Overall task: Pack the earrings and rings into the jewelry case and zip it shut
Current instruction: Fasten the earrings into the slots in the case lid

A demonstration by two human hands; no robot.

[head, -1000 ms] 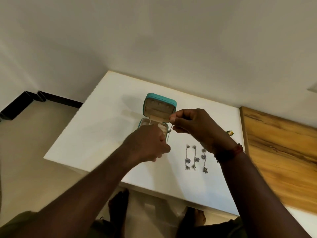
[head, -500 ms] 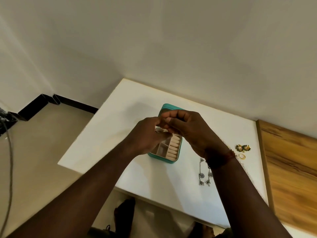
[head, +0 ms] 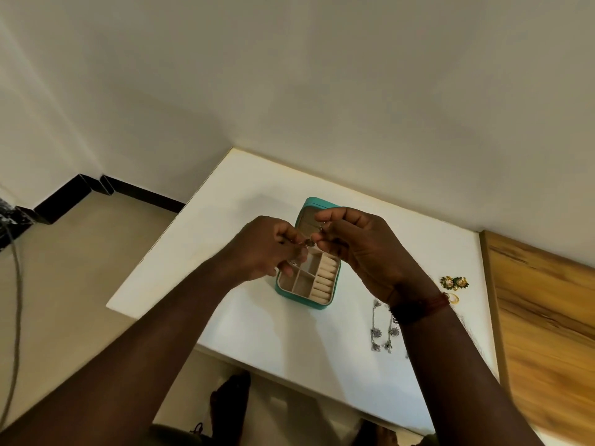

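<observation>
A teal jewelry case (head: 297, 297) lies open on the white table (head: 244, 317), its cream compartments and ring rolls showing. Both hands hover just above it. My left hand (head: 264, 249) and my right hand (head: 360, 249) pinch the two ends of a long silver earring (head: 310, 241) between their fingertips, over the case's back half. Two more long silver earrings (head: 383, 329) lie on the table to the right, partly behind my right wrist. A pair of green-and-gold stud earrings (head: 454, 282) and a gold ring (head: 453, 298) lie further right.
The table stands against a pale wall. A wooden surface (head: 547, 333) adjoins its right edge. Beige floor lies to the left, with a grey cable (head: 14, 300) at the far left. My feet (head: 230, 403) show under the table's front edge.
The view has tilted and the case now sits lower and more open to sight. Both hands have come together over the case, holding the silver earring between them.
</observation>
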